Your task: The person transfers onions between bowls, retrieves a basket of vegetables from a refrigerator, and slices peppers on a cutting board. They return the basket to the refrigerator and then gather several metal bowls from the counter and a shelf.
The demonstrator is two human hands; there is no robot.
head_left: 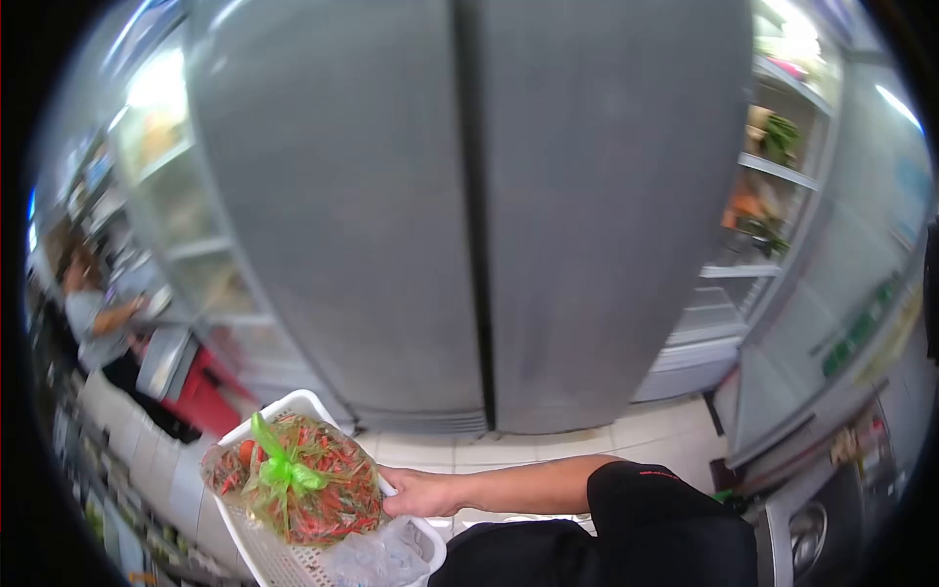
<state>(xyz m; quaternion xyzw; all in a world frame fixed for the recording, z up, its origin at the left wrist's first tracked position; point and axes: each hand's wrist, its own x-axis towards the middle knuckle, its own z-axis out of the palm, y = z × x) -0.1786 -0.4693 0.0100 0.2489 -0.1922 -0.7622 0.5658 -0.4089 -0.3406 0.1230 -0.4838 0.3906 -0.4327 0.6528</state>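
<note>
My right hand (pixel 421 491) reaches in from the right and grips the near rim of a white plastic basket (pixel 256 548) at the lower left, its fingers wrapped over the edge. In the basket lies a clear plastic bag of red chillies (pixel 337 489), tied with a bright green strip (pixel 284 468). A crumpled clear plastic bag (pixel 380 555) sits beside it, close to my hand. My left hand does not show.
Tall grey fridge doors (pixel 333 205) stand ahead. At the right, an open glass door (pixel 831 264) stands beside shelves with greens (pixel 780 139). Far left, a person (pixel 98 323) stands at a counter near a red bin (pixel 203 391). A metal sink (pixel 808 538) is at the lower right.
</note>
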